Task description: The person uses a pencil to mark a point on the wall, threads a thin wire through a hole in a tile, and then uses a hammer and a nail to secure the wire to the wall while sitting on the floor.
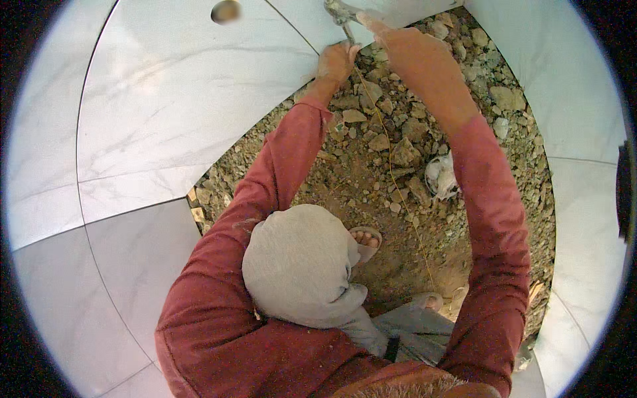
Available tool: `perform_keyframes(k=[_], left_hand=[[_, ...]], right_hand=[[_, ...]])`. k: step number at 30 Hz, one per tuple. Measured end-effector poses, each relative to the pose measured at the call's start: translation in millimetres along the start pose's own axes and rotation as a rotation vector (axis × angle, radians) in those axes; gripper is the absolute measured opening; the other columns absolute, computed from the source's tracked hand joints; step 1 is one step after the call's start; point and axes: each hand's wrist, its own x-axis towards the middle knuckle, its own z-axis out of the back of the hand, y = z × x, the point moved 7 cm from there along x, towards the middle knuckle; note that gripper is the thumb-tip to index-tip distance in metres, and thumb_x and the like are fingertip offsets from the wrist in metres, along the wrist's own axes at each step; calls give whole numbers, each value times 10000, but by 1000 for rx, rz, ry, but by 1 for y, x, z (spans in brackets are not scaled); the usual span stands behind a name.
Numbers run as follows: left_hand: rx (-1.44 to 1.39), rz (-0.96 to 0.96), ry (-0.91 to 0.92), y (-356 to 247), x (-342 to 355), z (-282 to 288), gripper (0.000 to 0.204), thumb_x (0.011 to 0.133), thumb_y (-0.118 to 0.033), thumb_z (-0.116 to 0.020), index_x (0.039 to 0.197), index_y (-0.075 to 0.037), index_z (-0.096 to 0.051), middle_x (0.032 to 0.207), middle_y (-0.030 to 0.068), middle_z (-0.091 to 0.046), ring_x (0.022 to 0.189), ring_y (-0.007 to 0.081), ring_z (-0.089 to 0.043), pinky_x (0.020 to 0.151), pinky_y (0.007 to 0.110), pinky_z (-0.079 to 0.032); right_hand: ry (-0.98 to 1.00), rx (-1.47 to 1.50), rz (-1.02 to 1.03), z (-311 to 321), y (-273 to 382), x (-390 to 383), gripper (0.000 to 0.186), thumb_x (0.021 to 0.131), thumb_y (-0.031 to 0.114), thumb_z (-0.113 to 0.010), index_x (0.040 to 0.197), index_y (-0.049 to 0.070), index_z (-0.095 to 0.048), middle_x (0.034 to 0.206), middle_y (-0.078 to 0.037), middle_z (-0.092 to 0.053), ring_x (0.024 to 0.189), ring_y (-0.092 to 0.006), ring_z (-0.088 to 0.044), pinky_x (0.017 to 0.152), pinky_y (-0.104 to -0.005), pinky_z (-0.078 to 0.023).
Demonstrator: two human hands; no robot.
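Marble-look floor tiles (166, 119) ring a patch of bare rubble (398, 166) where no tile lies, and we look down on it past our own grey cloth wrap and red sleeves. Nearest us, at about six o'clock, our sandalled toes (366, 237) rest on the dirt. From there a thin yellow string (391, 176) runs across the stones toward twelve o'clock. A crumpled white scrap (441, 178) lies at three o'clock among the rubble. Farther out, our left hand (335, 63) is closed at the tile's edge, pinching what seems to be the string's far end. Our right hand (381, 30) is curled around a metal tool (340, 13) at the top rim; its head is partly cut off from view. We judge the step to be fixing the guide line at the tile edge; next would call for keeping the string taut while the tool works.
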Motion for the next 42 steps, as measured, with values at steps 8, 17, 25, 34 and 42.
perform_keyframes(k=[8, 17, 25, 34, 42], left_hand=[[-197, 76, -109, -10, -15, -5, 376, 1031, -404, -557, 960, -47, -654, 753, 243, -663, 743, 478, -655, 647, 541, -509], [-277, 49, -81, 2, -13, -19, 378, 1041, -414, -551, 986, -64, -682, 802, 200, -700, 757, 435, -671, 673, 517, -521], [-20, -63, -81, 42, -30, -35, 281, 1044, -274, -523, 1011, -39, -674, 817, 170, -698, 778, 356, -682, 694, 459, -526], [-410, 104, -135, 13, -36, -18, 301, 997, -337, -632, 1063, -51, -697, 895, 126, -733, 825, 288, -693, 767, 401, -531], [-348, 247, -88, -9, -46, -7, 369, 982, -372, -663, 1140, -41, -696, 905, 127, -726, 816, 291, -675, 766, 418, -530]], right_hand=[[88, 62, -93, -25, -20, -9, 386, 1004, 220, -515, 1386, 198, -564, 887, -174, -713, 835, -384, -703, 715, -525, -564], [39, 207, -134, -26, -38, -26, 425, 1004, 236, -492, 1424, 217, -555, 993, -228, -725, 890, -421, -718, 781, -538, -571], [300, -135, -404, 34, -102, -184, 310, 1037, 298, -488, 1194, 81, -645, 909, -194, -669, 798, -334, -656, 718, -474, -520], [370, -432, -910, 40, -211, -409, 488, 1026, 499, -537, 1352, 145, -617, 1311, -153, -661, 1196, -381, -622, 979, -452, -507], [363, -476, -1015, 28, -202, -421, 548, 1025, 536, -513, 1383, 126, -577, 1415, -182, -585, 1265, -383, -585, 968, -494, -523]])
